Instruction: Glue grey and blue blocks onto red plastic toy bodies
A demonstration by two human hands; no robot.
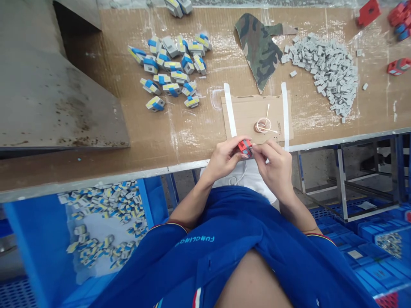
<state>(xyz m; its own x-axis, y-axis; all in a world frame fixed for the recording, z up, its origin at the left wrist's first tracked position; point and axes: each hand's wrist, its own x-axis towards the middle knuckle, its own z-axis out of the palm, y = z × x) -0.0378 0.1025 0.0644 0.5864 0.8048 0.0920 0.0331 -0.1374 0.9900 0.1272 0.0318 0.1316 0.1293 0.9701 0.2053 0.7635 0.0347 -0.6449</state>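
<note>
My left hand (221, 160) and my right hand (272, 167) meet just above the table's front edge, both pinching a small red and blue plastic part (245, 147) between fingers and thumbs. The fingers partly hide it. Just beyond my hands lies a cardboard pad (244, 115), taped down with white strips. On the pad sit a coil of thin white cord (263, 125) and a cotton swab (267, 112), neither touched by my hands.
Several blue, yellow and grey parts (168, 70) lie on the cardboard-covered table (96, 167). Further right are a camouflage cloth (257, 49), a heap of small grey pieces (327, 72) and red parts (399, 66). A blue bin of parts (105, 218) stands below left; a grey metal cover (54, 85) occupies the left.
</note>
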